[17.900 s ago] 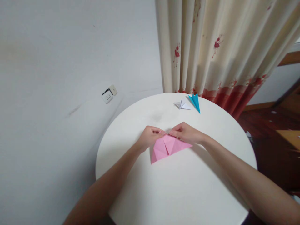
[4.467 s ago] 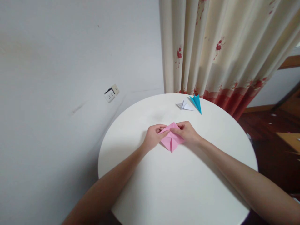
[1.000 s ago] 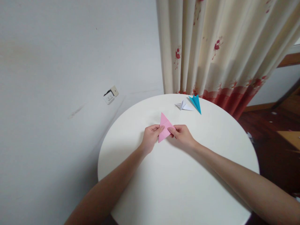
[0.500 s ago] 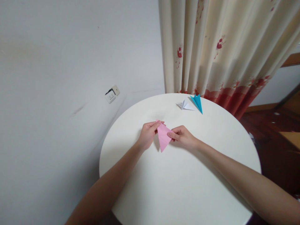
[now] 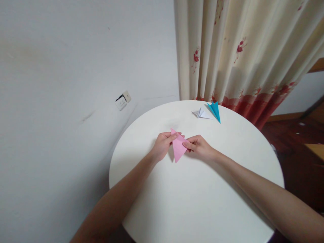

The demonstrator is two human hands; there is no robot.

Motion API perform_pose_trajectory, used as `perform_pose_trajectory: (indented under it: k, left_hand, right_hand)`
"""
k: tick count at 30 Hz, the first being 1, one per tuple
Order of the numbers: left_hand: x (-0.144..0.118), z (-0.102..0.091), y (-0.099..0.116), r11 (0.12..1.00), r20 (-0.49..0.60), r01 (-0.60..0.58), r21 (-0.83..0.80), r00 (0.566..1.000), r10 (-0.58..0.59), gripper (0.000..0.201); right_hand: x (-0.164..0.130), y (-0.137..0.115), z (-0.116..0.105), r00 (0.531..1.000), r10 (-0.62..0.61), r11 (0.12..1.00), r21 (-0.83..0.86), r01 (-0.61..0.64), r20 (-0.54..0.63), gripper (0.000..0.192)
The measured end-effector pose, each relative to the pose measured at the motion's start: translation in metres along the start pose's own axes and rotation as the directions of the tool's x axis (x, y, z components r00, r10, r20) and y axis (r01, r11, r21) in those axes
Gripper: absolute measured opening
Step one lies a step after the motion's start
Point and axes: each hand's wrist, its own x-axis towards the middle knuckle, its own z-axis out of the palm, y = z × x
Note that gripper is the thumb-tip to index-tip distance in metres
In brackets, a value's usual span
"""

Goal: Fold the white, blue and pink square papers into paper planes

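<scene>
A piece of pink paper (image 5: 178,150), folded into a triangle, is held above the white table between both hands, one corner pointing toward me. My left hand (image 5: 162,144) pinches it near the upper corner, thumb on top and fingers underneath. At the right corner, my right hand (image 5: 197,146) grips the paper between thumb and fingers. Beyond the hands lie a white folded paper plane (image 5: 202,114) and a blue paper plane (image 5: 215,111), side by side near the far edge. The underside of the pink paper is hidden.
The round white table (image 5: 197,199) stands against a pale wall (image 5: 63,60) with a socket (image 5: 121,103). A cream curtain (image 5: 227,50) with red flowers hangs behind the far edge. Dark floor (image 5: 298,135) shows at the right.
The left thumb and fingers reach slightly further across the pink paper's upper part. Both hands keep hold of it. The whole view has shifted slightly.
</scene>
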Motion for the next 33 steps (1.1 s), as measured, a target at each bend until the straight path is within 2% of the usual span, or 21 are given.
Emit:
perform_pose_trajectory:
  k: [4,8,10,12,14,16,17,19,22,26,33]
  left_hand:
    - [0.002,-0.003,0.007,0.998,-0.117,-0.047,-0.044,0.992,0.042,0.036]
    - [0.009,-0.016,0.013,0.984,-0.261,-0.119,-0.136,0.962,0.08,0.031]
    - [0.011,-0.022,0.015,0.977,-0.293,-0.13,-0.171,0.953,0.076,0.03]
    - [0.011,-0.023,0.015,0.979,-0.205,-0.086,-0.184,0.978,0.048,0.037]
    - [0.007,-0.019,0.012,0.991,-0.012,0.012,-0.131,1.0,-0.014,0.044]
    - [0.002,-0.012,0.007,0.996,0.165,0.091,-0.016,0.982,-0.088,0.046]
    - [0.0,-0.008,0.004,0.994,0.214,0.105,0.035,0.971,-0.11,0.045]
    - [-0.002,-0.004,-0.001,0.991,0.241,0.101,0.084,0.963,-0.119,0.041]
    - [-0.001,-0.004,-0.003,0.994,0.167,0.097,0.047,0.98,-0.104,0.036]
    - [0.001,-0.006,0.001,0.992,0.038,0.091,-0.091,0.995,-0.088,0.028]
    - [0.005,-0.009,0.0,0.959,-0.101,0.045,-0.279,0.992,-0.076,0.019]
  right_hand:
    - [-0.001,0.001,0.001,0.999,0.011,1.0,-0.008,-0.011,0.032,0.057]
    - [-0.002,0.001,0.001,0.998,0.025,1.0,-0.004,-0.024,0.05,0.058]
    - [-0.002,0.003,0.001,0.999,0.035,0.999,0.006,-0.035,0.034,0.057]
    - [-0.001,0.005,0.0,0.999,0.032,0.999,0.021,-0.032,0.001,0.056]
    - [0.001,0.007,-0.001,0.999,0.023,0.999,0.035,-0.022,-0.028,0.055]
    - [0.002,0.009,-0.003,0.999,0.023,0.999,0.045,-0.021,-0.046,0.055]
    - [0.002,0.009,-0.004,0.998,0.027,0.999,0.047,-0.025,-0.049,0.055]
    - [0.002,0.01,-0.004,0.999,0.029,0.999,0.045,-0.027,-0.043,0.055]
    - [0.0,0.011,-0.003,1.0,0.009,0.999,0.045,-0.008,-0.014,0.054]
    - [-0.001,0.012,0.0,1.0,-0.002,0.999,0.044,0.001,0.027,0.053]
    - [0.0,0.011,0.002,0.999,0.022,0.999,0.038,-0.024,0.04,0.056]
